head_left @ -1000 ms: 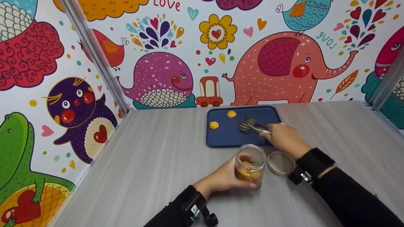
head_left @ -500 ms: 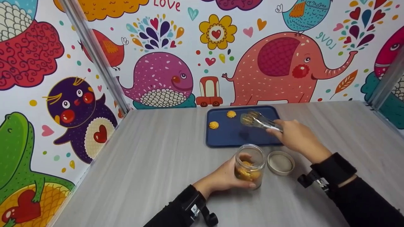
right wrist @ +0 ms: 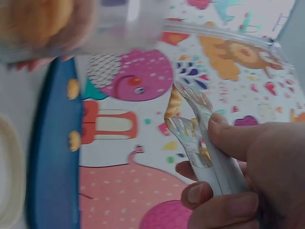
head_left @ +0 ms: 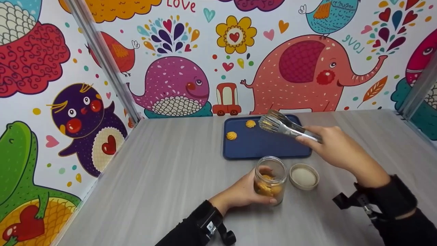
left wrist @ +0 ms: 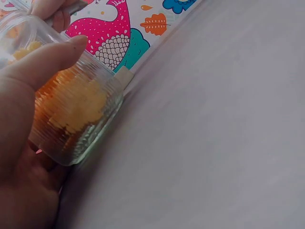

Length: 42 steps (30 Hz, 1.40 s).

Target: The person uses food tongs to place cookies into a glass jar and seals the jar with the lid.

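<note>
The right hand grips metal tongs, apparently pinching a cookie, above the blue tray at twelve o'clock. The left hand clasps the glass jar.

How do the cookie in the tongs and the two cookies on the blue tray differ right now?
The cookie in the tongs is lifted above the blue tray, pinched between the metal tongs that the right hand holds; the two cookies on the tray lie flat and untouched. The held one is partly hidden; the tray ones show their full swirl. All look yellow.
</note>
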Each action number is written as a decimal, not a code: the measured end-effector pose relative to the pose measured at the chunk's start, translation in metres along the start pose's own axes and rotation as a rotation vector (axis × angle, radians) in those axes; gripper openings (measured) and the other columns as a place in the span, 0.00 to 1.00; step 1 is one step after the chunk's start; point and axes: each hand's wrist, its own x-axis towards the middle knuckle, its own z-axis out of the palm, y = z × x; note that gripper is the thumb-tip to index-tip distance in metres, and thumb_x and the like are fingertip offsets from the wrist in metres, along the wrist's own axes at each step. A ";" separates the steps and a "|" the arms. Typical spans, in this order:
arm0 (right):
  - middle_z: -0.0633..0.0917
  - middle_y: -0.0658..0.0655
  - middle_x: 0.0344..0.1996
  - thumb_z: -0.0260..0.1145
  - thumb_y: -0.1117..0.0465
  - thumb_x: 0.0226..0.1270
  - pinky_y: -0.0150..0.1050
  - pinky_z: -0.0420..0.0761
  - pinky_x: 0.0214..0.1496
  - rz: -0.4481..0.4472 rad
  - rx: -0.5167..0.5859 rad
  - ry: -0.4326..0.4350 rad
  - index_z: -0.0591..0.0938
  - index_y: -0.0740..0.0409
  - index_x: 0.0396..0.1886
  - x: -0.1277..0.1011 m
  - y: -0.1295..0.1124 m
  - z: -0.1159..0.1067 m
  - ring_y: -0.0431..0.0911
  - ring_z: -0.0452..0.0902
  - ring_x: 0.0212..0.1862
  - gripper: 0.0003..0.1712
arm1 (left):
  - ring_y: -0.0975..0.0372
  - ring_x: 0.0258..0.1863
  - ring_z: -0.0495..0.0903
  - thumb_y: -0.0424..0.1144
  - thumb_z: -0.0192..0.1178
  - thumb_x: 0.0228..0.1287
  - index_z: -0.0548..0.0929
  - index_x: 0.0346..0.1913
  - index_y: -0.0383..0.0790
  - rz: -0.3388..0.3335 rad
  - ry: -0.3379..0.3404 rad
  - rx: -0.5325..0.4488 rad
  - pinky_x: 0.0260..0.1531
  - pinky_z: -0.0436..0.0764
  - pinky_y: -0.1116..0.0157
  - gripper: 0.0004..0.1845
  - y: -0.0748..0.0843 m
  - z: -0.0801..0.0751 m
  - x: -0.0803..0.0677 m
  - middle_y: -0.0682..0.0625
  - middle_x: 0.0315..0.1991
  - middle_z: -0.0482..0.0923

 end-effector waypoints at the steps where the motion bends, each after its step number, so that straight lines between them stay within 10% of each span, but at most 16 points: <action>1: 0.84 0.54 0.32 0.70 0.45 0.77 0.41 0.71 0.29 0.002 0.007 -0.005 0.81 0.68 0.67 -0.002 -0.002 -0.003 0.47 0.73 0.30 0.34 | 0.68 0.66 0.75 0.36 0.84 0.53 0.71 0.72 0.47 -0.002 0.001 0.001 0.74 0.65 0.66 0.45 0.000 0.000 0.000 0.59 0.68 0.76; 17: 0.87 0.53 0.37 0.71 0.45 0.76 0.37 0.73 0.29 -0.037 0.022 -0.030 0.83 0.62 0.68 -0.027 -0.014 -0.037 0.48 0.75 0.35 0.31 | 0.69 0.66 0.75 0.36 0.84 0.52 0.71 0.72 0.47 -0.005 -0.001 0.012 0.74 0.64 0.66 0.45 0.001 0.000 0.000 0.61 0.64 0.77; 31: 0.83 0.44 0.30 0.72 0.44 0.74 0.34 0.73 0.26 -0.089 0.062 -0.246 0.84 0.60 0.67 -0.038 -0.010 -0.047 0.41 0.74 0.28 0.32 | 0.69 0.67 0.75 0.36 0.84 0.52 0.71 0.72 0.50 -0.008 -0.003 0.001 0.75 0.63 0.65 0.45 -0.001 -0.001 0.000 0.61 0.65 0.77; 42: 0.91 0.55 0.52 0.71 0.38 0.71 0.34 0.81 0.32 -0.137 0.038 -0.383 0.84 0.63 0.66 -0.036 -0.003 -0.046 0.36 0.80 0.33 0.38 | 0.69 0.66 0.76 0.35 0.85 0.52 0.68 0.74 0.57 -0.003 -0.022 -0.023 0.75 0.63 0.64 0.49 0.001 0.000 0.000 0.62 0.64 0.80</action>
